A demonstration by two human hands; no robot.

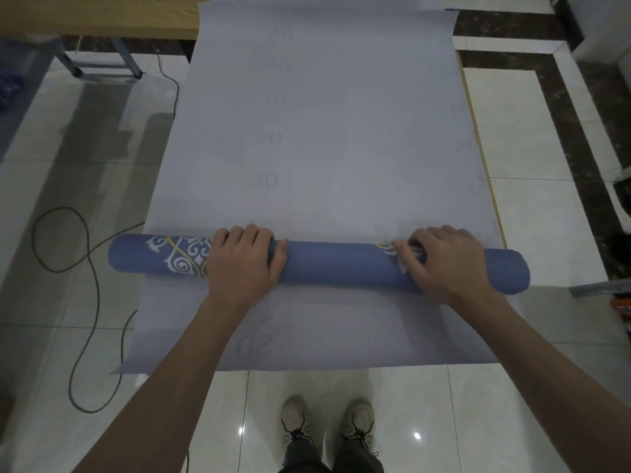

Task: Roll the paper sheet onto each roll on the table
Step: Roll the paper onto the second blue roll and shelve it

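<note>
On the paper sheet (327, 131), both hands press a blue roll (341, 264).

Open sheet beyond the roll, cable on the left

Past the roll (317, 264) the sheet (327, 131) lies bare, free to the far end. Both hands, left (244, 264) and right (444, 264), sit on the roll, its middle uncovered between them. A cable (90, 268) loops on the floor (532, 138) left of the sheet; the right floor strip is open.

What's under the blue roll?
The blue roll lies on a pale paper sheet printed with faint numbers. Both hands, left and right, press on top. The sheet hides whatever lies beneath it.
</note>
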